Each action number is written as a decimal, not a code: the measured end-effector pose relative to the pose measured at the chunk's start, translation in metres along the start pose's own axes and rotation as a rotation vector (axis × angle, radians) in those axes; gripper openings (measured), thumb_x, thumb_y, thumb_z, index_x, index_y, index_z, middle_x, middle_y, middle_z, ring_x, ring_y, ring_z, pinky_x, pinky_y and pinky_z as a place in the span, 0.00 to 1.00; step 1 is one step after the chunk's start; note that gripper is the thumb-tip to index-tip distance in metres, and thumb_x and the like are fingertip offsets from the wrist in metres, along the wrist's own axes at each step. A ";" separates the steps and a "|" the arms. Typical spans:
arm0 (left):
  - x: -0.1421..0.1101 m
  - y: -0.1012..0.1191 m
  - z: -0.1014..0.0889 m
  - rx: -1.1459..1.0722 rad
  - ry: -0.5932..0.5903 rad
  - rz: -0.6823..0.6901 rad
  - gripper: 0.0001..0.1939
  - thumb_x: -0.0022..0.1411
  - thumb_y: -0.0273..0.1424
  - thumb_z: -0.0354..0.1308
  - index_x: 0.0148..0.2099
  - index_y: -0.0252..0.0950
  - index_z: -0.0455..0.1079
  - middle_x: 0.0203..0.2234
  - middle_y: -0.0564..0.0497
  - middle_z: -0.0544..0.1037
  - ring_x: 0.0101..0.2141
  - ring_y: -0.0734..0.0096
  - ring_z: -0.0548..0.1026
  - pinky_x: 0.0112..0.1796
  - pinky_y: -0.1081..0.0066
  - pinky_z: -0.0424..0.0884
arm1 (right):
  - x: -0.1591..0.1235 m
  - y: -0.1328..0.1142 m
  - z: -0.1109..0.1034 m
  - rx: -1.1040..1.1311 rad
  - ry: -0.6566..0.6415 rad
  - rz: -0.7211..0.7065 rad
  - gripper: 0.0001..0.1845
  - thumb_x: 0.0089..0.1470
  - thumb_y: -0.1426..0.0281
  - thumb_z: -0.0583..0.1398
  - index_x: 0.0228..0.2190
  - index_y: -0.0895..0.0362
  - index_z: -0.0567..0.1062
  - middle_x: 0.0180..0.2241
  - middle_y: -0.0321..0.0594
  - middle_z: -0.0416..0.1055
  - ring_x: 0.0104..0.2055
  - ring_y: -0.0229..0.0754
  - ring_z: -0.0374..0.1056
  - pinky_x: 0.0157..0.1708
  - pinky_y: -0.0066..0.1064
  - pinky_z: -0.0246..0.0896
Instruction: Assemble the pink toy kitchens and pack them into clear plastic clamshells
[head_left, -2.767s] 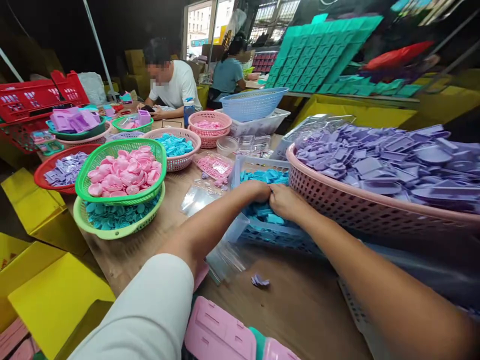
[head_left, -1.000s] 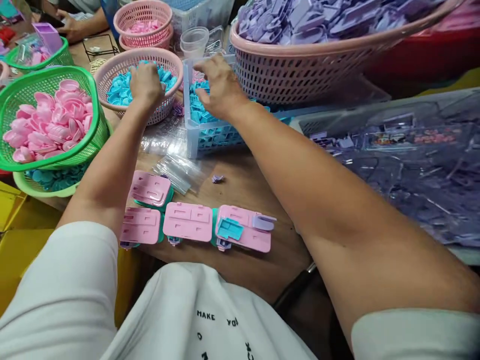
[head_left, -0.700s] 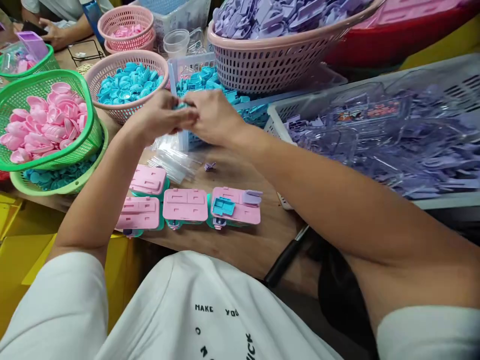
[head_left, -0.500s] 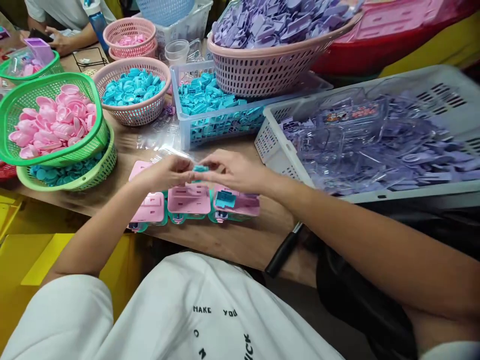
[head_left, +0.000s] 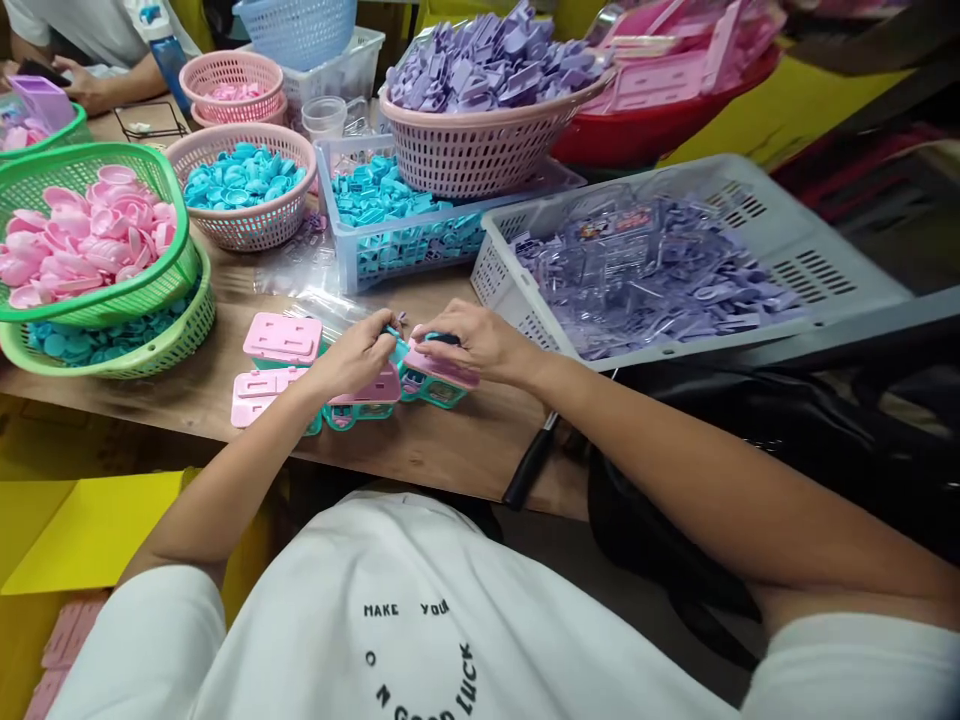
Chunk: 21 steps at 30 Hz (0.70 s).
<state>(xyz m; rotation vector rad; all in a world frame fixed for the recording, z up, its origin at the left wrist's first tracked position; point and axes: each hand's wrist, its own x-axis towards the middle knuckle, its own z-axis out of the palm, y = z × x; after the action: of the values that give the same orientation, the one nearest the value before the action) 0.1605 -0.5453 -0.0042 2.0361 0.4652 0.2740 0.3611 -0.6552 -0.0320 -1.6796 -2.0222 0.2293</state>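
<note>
My left hand is closed on a small teal plastic piece, pinched between thumb and forefinger. Just right of it, my right hand grips another small teal piece, mostly covered by the fingers. Both hands are above a group of small boxes with pink lids and teal bases. One pink-lidded box lies under the right hand, and a second box is partly hidden by the left hand. Two more, a rear box and a front box, sit to the left.
Behind the boxes lie clear plastic bags. A blue bin of teal parts and a white crate of purple parts stand beyond. At left is a green basket of pink pieces. A black-handled tool rests at the table edge.
My hands were together at one small teal piece; now they are apart, each with a teal piece. The teal piece lying on the right box's lid no longer shows there. The camera view has shifted.
</note>
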 end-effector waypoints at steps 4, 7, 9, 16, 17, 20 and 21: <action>0.015 0.010 0.005 -0.045 -0.003 -0.075 0.06 0.61 0.31 0.46 0.31 0.37 0.59 0.24 0.56 0.63 0.27 0.72 0.64 0.30 0.72 0.60 | 0.012 0.005 0.010 -0.033 0.078 0.165 0.21 0.64 0.60 0.53 0.32 0.57 0.81 0.33 0.43 0.77 0.36 0.43 0.68 0.40 0.34 0.59; 0.030 0.010 0.006 0.086 0.042 -0.146 0.10 0.59 0.37 0.56 0.31 0.37 0.61 0.22 0.56 0.63 0.26 0.72 0.63 0.28 0.72 0.57 | 0.018 0.006 0.015 -0.060 0.163 0.322 0.22 0.64 0.60 0.53 0.30 0.57 0.81 0.32 0.42 0.75 0.34 0.43 0.68 0.35 0.32 0.56; 0.041 0.006 0.010 0.243 0.063 -0.190 0.12 0.55 0.37 0.61 0.29 0.37 0.62 0.20 0.57 0.63 0.24 0.72 0.62 0.28 0.72 0.56 | 0.018 0.007 0.015 -0.077 0.197 0.390 0.19 0.63 0.60 0.54 0.33 0.55 0.81 0.31 0.41 0.76 0.33 0.43 0.68 0.33 0.32 0.55; 0.062 -0.013 0.025 0.164 -0.029 -0.333 0.08 0.52 0.28 0.64 0.30 0.36 0.65 0.17 0.58 0.64 0.20 0.76 0.59 0.24 0.73 0.55 | 0.017 0.014 0.011 -0.215 0.200 0.440 0.13 0.61 0.63 0.55 0.36 0.54 0.79 0.31 0.42 0.78 0.31 0.46 0.69 0.32 0.33 0.54; 0.063 -0.013 0.026 0.132 -0.012 -0.344 0.08 0.52 0.29 0.64 0.31 0.36 0.66 0.17 0.58 0.65 0.20 0.76 0.59 0.24 0.74 0.55 | 0.017 0.014 0.012 -0.249 0.195 0.440 0.13 0.62 0.63 0.55 0.37 0.54 0.78 0.31 0.43 0.78 0.31 0.46 0.69 0.32 0.34 0.54; 0.066 -0.014 0.026 0.102 0.032 -0.340 0.08 0.53 0.31 0.65 0.34 0.35 0.71 0.18 0.57 0.66 0.21 0.76 0.61 0.24 0.74 0.56 | 0.015 0.010 0.014 -0.393 0.137 0.421 0.15 0.65 0.63 0.52 0.39 0.56 0.77 0.32 0.46 0.77 0.33 0.48 0.69 0.36 0.37 0.54; 0.067 -0.013 0.025 0.108 0.026 -0.333 0.08 0.53 0.32 0.66 0.35 0.34 0.73 0.18 0.57 0.66 0.21 0.75 0.61 0.24 0.74 0.57 | 0.014 0.008 0.016 -0.433 0.118 0.403 0.16 0.65 0.63 0.51 0.39 0.56 0.76 0.32 0.47 0.77 0.34 0.49 0.69 0.39 0.38 0.54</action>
<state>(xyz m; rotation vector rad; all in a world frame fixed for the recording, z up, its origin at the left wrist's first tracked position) 0.2278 -0.5302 -0.0283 2.0207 0.8386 0.0743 0.3594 -0.6369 -0.0453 -2.3030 -1.7115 -0.1874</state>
